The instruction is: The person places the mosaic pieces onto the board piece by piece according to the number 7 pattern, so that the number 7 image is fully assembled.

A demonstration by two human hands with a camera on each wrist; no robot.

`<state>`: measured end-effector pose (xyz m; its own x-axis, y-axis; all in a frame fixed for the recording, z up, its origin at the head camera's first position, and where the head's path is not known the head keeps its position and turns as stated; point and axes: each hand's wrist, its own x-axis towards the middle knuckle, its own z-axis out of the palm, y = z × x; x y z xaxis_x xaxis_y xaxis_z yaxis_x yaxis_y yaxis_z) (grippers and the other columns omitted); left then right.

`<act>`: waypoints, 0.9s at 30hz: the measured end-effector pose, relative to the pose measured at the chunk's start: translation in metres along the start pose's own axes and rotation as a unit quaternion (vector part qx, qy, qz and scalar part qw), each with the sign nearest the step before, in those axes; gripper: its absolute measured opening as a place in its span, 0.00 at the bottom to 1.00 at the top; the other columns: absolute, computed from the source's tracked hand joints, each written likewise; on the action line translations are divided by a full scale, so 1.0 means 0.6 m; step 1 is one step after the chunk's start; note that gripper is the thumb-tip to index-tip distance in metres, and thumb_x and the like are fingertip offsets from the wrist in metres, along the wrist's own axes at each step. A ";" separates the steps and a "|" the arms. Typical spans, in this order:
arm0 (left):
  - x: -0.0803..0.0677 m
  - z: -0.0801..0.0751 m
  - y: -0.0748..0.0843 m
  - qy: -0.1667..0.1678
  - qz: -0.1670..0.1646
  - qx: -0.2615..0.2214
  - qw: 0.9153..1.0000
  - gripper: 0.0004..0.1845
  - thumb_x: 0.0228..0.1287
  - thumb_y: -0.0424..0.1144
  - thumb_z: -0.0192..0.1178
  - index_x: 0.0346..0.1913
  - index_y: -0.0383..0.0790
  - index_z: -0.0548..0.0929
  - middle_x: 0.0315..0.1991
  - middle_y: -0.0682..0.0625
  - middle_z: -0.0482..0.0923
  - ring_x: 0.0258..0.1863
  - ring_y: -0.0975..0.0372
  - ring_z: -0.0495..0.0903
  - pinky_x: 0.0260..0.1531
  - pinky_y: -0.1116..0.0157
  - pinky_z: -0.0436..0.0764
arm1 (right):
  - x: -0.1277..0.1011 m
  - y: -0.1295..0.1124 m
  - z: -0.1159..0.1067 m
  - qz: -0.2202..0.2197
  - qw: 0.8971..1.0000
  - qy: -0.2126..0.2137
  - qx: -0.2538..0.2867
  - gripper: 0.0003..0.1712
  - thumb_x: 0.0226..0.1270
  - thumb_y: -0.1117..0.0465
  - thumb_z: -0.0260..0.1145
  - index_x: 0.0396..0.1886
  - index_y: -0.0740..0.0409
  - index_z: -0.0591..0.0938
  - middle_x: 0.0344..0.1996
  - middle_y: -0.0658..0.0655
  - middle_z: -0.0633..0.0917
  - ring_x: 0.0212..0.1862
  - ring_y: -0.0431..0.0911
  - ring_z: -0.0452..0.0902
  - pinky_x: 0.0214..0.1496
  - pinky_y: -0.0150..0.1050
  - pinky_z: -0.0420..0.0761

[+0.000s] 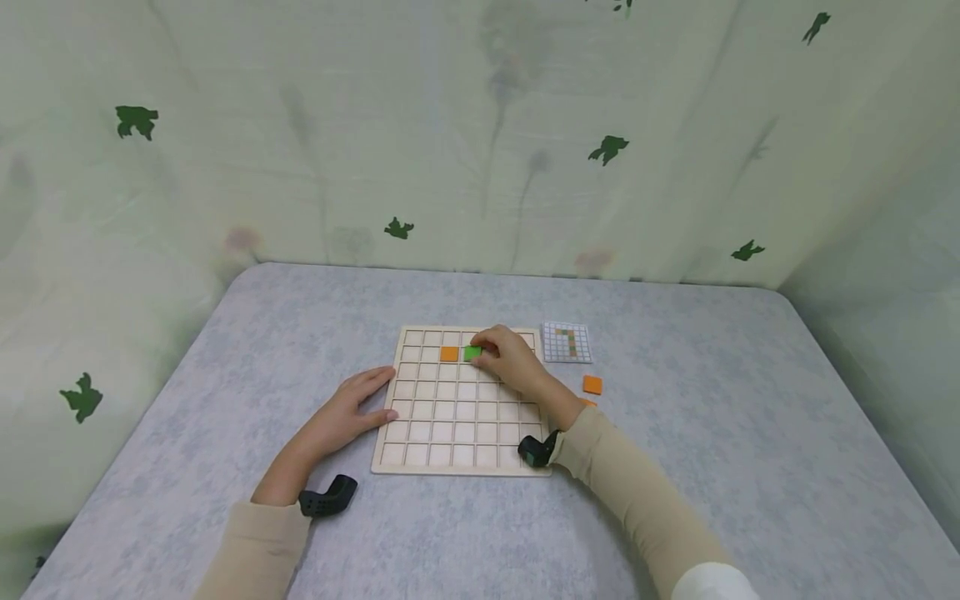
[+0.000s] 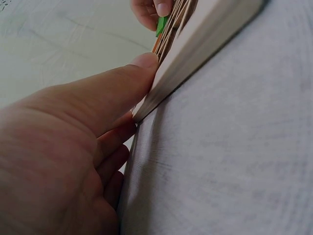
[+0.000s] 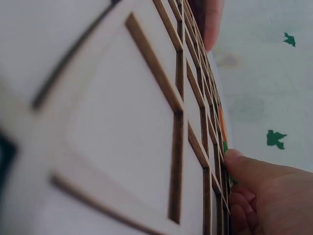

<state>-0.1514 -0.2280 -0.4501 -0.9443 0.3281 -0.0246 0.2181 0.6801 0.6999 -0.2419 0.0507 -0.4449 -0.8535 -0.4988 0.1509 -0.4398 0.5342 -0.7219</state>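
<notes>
While the right hand (image 1: 510, 360) pinches a green tile (image 1: 472, 353) over a cell beside the orange tile (image 1: 449, 353), a tilted drop could jam it on the ribs.

Left hand (image 1: 352, 408) lies flat, fingers straight, against the wooden grid board (image 1: 427, 454); if it lifts, the board may slide on the surface (image 1: 712, 433). A pattern card (image 1: 567, 342) and spare orange tile (image 1: 592, 384) sit near.

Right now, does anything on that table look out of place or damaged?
Nothing stands out. The wooden grid board lies flat, an orange tile sits squarely in its cell, and a spare orange tile lies beside the board.
</notes>
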 end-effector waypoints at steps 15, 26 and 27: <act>-0.002 0.000 0.001 -0.003 0.005 -0.007 1.000 0.40 0.56 0.52 0.60 0.68 0.38 0.58 0.67 0.42 0.53 0.65 0.46 0.46 0.58 0.45 0.52 | -0.015 -0.025 -0.028 -0.001 0.999 -0.031 0.030 0.26 0.59 0.58 0.64 0.58 0.59 0.73 0.50 0.56 0.73 0.49 0.48 0.69 0.49 0.39 0.72; -0.002 -0.001 0.000 -0.001 0.005 -0.006 1.000 0.40 0.56 0.51 0.61 0.68 0.38 0.58 0.66 0.42 0.54 0.65 0.47 0.47 0.58 0.45 0.52 | -0.097 -0.029 -0.122 -0.038 0.998 0.040 0.034 0.32 0.57 0.54 0.65 0.61 0.56 0.69 0.56 0.54 0.70 0.54 0.49 0.67 0.54 0.48 0.69; -0.001 -0.001 0.000 -0.001 0.005 -0.006 1.000 0.40 0.56 0.51 0.61 0.68 0.38 0.58 0.66 0.42 0.54 0.65 0.47 0.47 0.58 0.45 0.52 | -0.108 -0.025 -0.130 -0.029 0.998 0.045 0.030 0.32 0.57 0.54 0.65 0.61 0.55 0.69 0.56 0.54 0.70 0.54 0.49 0.66 0.54 0.48 0.69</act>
<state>-0.1508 -0.2285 -0.4499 -0.9417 0.3361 -0.0181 0.2249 0.6684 0.7090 -0.2021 0.1282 -0.3910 -0.8499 -0.4629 0.2517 -0.4743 0.4637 -0.7484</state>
